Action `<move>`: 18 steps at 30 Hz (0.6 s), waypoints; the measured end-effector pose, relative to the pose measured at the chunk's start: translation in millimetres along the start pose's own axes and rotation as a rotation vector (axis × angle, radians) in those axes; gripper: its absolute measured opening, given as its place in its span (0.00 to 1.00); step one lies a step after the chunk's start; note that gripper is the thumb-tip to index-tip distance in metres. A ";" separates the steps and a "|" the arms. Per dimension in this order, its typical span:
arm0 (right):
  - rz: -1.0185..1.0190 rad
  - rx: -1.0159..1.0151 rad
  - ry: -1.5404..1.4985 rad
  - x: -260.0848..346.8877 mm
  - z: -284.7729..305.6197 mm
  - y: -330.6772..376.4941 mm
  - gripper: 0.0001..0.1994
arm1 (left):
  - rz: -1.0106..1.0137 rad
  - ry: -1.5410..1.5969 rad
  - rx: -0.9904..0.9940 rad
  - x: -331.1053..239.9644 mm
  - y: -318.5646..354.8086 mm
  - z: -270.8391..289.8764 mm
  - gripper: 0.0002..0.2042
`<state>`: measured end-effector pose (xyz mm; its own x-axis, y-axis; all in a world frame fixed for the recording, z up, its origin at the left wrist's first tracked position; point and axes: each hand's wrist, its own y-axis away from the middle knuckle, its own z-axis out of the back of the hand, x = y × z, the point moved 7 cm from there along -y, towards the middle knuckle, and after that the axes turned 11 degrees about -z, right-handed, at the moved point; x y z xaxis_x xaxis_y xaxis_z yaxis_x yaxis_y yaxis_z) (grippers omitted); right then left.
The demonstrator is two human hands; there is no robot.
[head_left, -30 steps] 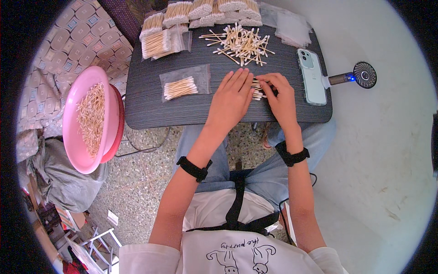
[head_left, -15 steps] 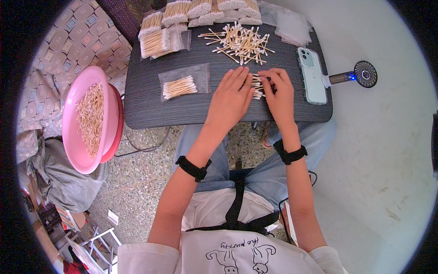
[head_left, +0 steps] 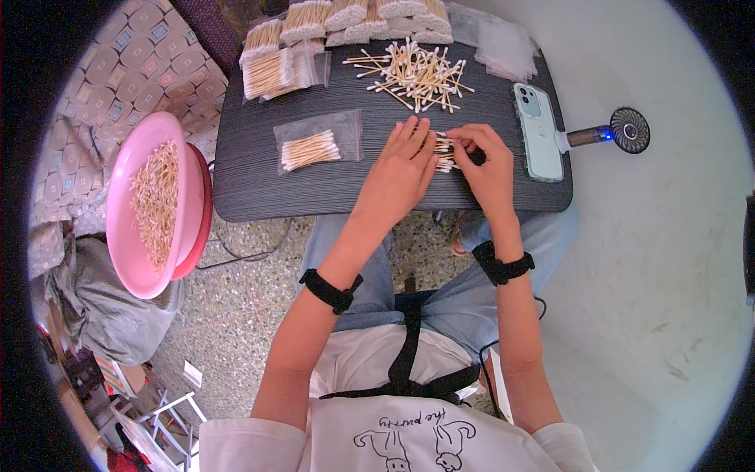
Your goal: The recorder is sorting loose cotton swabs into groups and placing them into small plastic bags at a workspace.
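Observation:
On the dark table, my left hand (head_left: 399,169) lies flat with fingers stretched out, covering part of a small row of cotton swabs (head_left: 445,164). White tips of these swabs show in the gap between my hands. My right hand (head_left: 489,169) is at their right ends, thumb and forefinger drawn together in a pinch at a swab's tip; the fingers partly hide it. To the left of my hands, a bundle of swabs (head_left: 311,149) lies in a clear zip bag (head_left: 348,130). Beyond my fingertips is a loose heap of swabs (head_left: 421,75).
Filled swab bags (head_left: 267,75) are stacked along the far left edge. Clear empty bags (head_left: 503,47) lie far right, near a phone (head_left: 541,134) and a small fan (head_left: 629,130). A pink basin (head_left: 126,244) of swabs stands left of the table (head_left: 252,185).
My right hand has shifted slightly right, its fingers curling more tightly toward the thumb. My left hand stays almost in place over the swabs.

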<state>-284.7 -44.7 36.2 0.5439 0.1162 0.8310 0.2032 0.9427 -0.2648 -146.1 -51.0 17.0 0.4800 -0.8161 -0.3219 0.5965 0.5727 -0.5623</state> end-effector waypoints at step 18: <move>-0.066 0.092 0.005 -4.3 -2.1 -5.0 0.08 | -0.001 0.001 -0.047 -1.1 1.9 5.4 0.16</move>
<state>-286.3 -50.6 33.0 0.5359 0.0520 0.8427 0.1630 0.9730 -0.1637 -142.0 -48.6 20.4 0.4784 -0.8169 -0.3222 0.5663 0.5674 -0.5978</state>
